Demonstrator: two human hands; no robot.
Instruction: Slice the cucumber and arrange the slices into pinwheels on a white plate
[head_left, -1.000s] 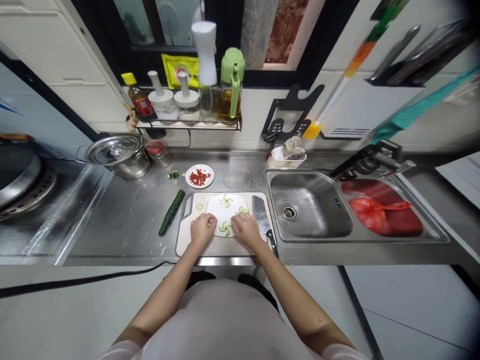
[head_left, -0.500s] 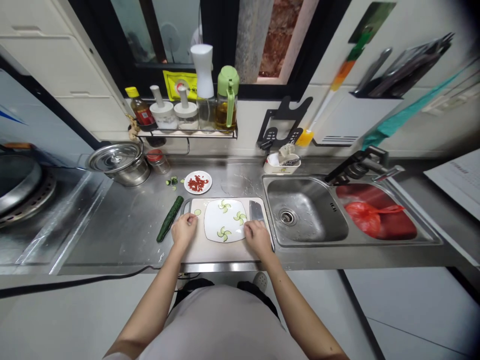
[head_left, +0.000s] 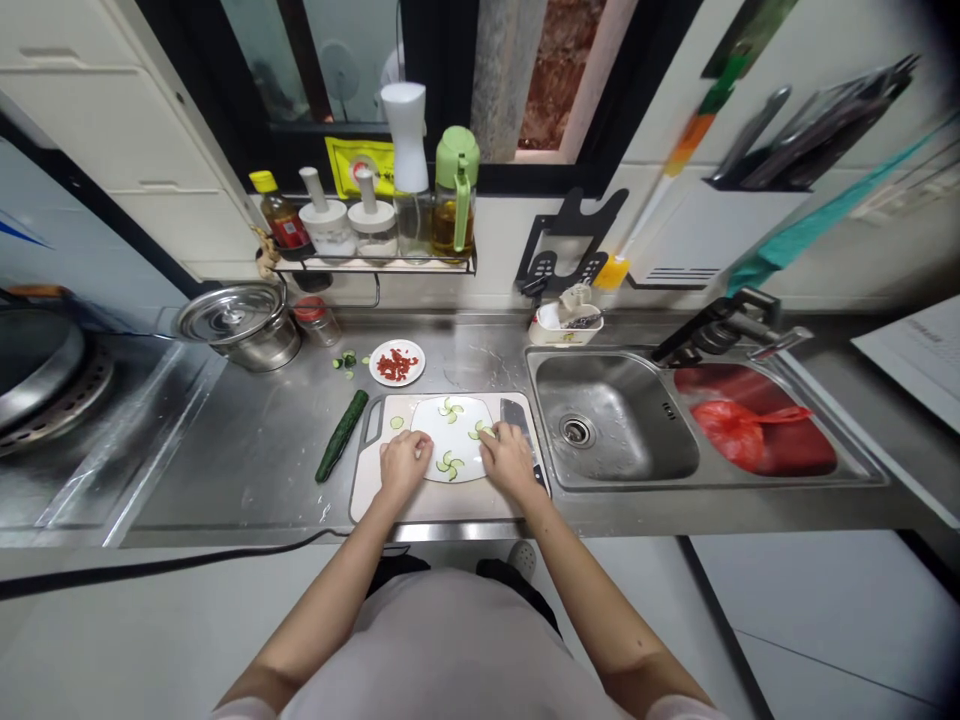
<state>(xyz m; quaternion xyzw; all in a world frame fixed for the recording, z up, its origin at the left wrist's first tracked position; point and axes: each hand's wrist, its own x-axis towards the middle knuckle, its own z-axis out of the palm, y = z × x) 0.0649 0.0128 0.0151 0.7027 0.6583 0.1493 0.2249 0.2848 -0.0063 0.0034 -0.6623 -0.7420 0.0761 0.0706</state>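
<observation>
A white plate (head_left: 463, 440) lies on a pale cutting board (head_left: 375, 480) at the counter's front edge. Cucumber slices (head_left: 450, 408) sit on the plate in small pinwheel groups. My left hand (head_left: 403, 464) rests on the plate's near left rim, fingers curled. My right hand (head_left: 507, 460) is at the plate's right rim, fingers bent onto it near a group of slices. A cleaver (head_left: 517, 420) lies on the board's right side, partly under my right hand. One loose slice (head_left: 396, 423) lies on the board left of the plate.
A cucumber (head_left: 342, 434) lies left of the board. A small dish of red chilli pieces (head_left: 397, 362) and cucumber ends (head_left: 346, 360) sit behind. A lidded pot (head_left: 238, 322) stands at left, a sink (head_left: 611, 430) at right with a red basin (head_left: 757, 435). Condiment bottles fill a rack (head_left: 375, 262).
Both hands moved inward from the board's sides and now rest on the plate's left and right rims. The plate and slices stay in place.
</observation>
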